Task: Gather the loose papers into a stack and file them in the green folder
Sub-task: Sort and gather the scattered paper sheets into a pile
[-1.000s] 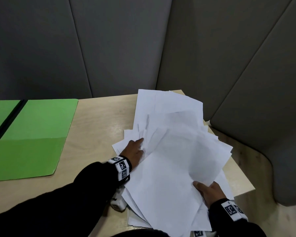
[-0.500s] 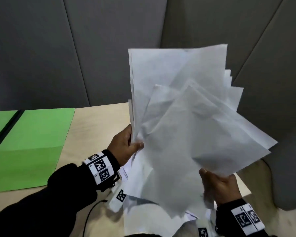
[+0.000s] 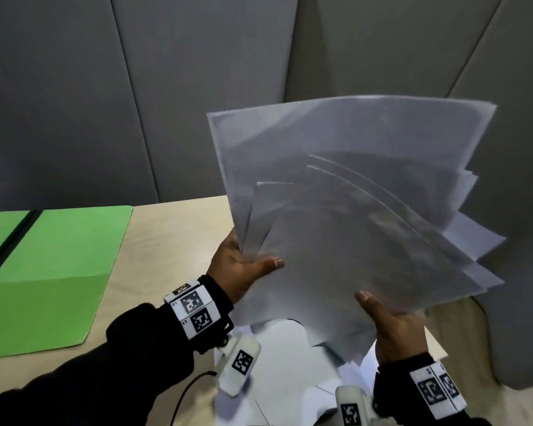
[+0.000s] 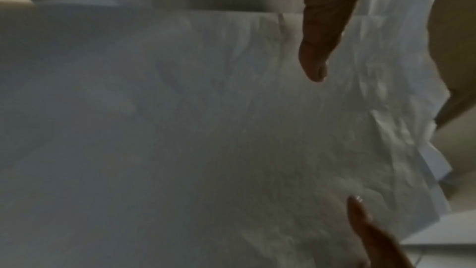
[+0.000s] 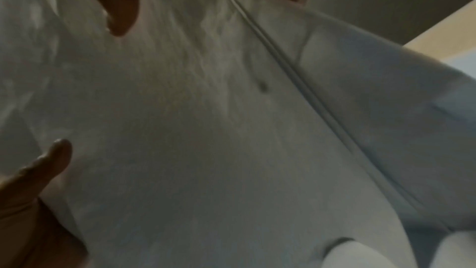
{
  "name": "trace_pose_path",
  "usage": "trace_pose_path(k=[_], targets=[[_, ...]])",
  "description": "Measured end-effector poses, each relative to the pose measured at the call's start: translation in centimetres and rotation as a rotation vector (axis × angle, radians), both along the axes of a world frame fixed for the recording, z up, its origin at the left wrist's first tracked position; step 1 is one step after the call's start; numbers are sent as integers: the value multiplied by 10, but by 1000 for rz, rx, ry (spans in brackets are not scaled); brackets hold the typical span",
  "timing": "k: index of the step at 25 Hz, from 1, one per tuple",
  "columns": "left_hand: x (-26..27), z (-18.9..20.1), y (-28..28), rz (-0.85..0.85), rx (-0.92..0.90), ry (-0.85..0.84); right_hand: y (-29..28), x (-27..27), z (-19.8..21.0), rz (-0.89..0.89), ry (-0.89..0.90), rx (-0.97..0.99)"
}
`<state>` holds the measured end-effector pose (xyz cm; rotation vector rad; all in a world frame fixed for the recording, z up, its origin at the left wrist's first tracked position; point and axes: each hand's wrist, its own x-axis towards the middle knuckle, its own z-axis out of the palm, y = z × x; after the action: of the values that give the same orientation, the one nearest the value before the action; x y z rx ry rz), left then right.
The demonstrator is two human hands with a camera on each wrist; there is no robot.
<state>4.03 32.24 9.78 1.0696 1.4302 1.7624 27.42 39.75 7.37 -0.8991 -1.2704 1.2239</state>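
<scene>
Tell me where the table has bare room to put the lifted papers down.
Bare wood lies between the open green folder and the left hand. Under the raised sheaf of papers, near the right hand, loose sheets crowd the table.

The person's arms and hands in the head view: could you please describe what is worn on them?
Both arms are in black sleeves. Each wrist carries a white band of black square-code markers, left and right, with a white marker-tagged camera unit below. A thin black cable trails from the left one.

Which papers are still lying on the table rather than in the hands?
The few white sheets flat on the table below the raised bundle, between both wrists; no hand holds them.
</scene>
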Motion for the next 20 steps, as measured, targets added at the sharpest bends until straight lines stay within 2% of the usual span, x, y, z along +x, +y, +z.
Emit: trace_pose_path(k=[4, 7, 9, 13, 17, 20], targets=[[14, 17, 2, 17, 110, 260, 2, -1, 19, 17, 111, 51], [20, 28, 3, 43, 146, 292, 0, -4, 35, 34, 139, 133], [16, 33, 5, 39, 182, 231, 3, -2, 42, 32, 163, 163], [-8, 24, 12, -78, 212, -95, 13, 2, 32, 30, 217, 115], [5, 1, 16, -66, -31, -68, 14, -13, 12, 34, 141, -36], [11, -2, 16, 12, -55, -116, 15, -17, 13, 22, 131, -67]])
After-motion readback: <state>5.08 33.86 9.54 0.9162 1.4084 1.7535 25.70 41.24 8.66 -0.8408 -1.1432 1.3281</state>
